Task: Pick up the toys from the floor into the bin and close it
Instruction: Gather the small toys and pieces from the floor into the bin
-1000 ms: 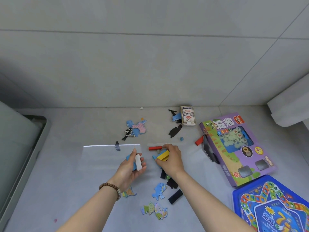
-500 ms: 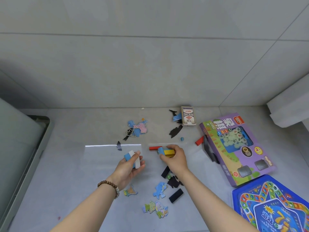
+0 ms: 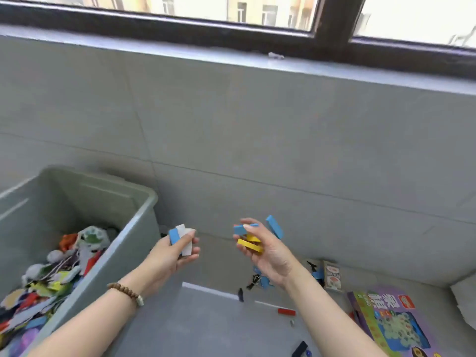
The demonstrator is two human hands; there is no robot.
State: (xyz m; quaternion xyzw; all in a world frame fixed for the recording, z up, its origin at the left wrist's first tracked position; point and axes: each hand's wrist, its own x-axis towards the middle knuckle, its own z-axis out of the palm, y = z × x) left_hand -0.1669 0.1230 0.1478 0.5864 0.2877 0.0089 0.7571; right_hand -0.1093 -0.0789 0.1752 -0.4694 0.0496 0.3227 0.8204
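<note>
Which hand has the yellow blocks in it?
The right hand: it grips yellow blocks alongside blue ones. The left hand, by the bin, holds only blue and white blocks.

Dark window frame (image 3: 332, 19), grey sill (image 3: 180, 52) below; tiled grey wall (image 3: 257, 124)

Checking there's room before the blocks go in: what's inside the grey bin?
The grey bin holds a heap of colourful flat pieces and a white toy with green marks; its upper walls are bare. The heap covers the bin's floor, so anything beneath cannot be seen.
</note>
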